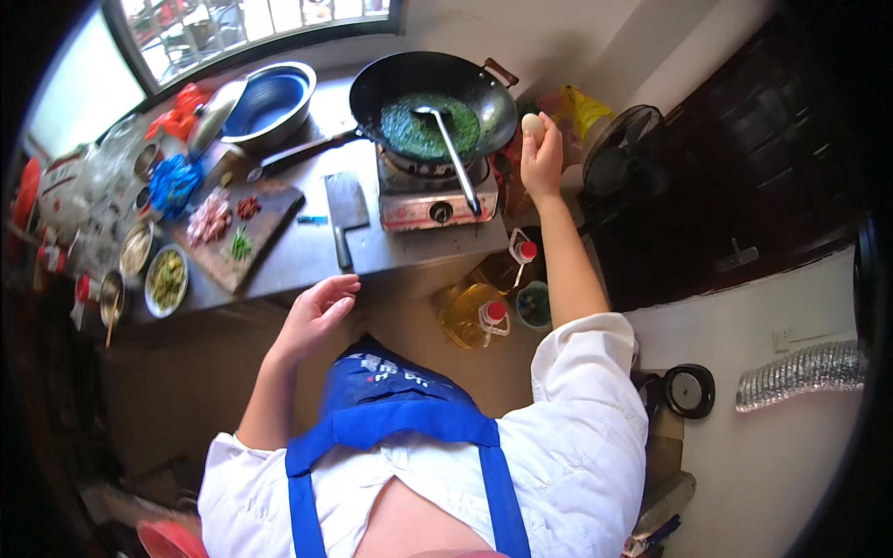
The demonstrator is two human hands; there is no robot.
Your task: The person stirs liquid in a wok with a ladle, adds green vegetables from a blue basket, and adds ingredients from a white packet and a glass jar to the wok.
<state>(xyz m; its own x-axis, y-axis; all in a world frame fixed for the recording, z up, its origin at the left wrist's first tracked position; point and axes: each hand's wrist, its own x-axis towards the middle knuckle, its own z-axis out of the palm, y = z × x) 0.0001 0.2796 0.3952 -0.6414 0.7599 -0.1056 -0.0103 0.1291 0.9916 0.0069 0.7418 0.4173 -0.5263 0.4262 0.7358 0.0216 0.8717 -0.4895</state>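
My right hand (543,159) grips a pale egg (533,125) just to the right of a black wok (366,94). Green liquid with leafy bits (411,132) fills the bottom of the wok, and a metal ladle (452,157) leans in it with its handle over the stove's front. Beneath the wok is a portable gas stove (411,213). My left hand (321,314) hangs at the counter's front edge, fingers loosely bent and holding nothing. Nearest to it lies a cleaver (347,202), its handle towards me.
Left on the metal counter (279,268), a cutting board (230,275) bears sliced meat (209,217), chopped greens (241,243) and chopped red pieces (248,207). Small bowls, a large basin (307,84) and plastic bags (174,185) surround it. Oil jugs (467,314) stand below; a fan (621,143) is right.
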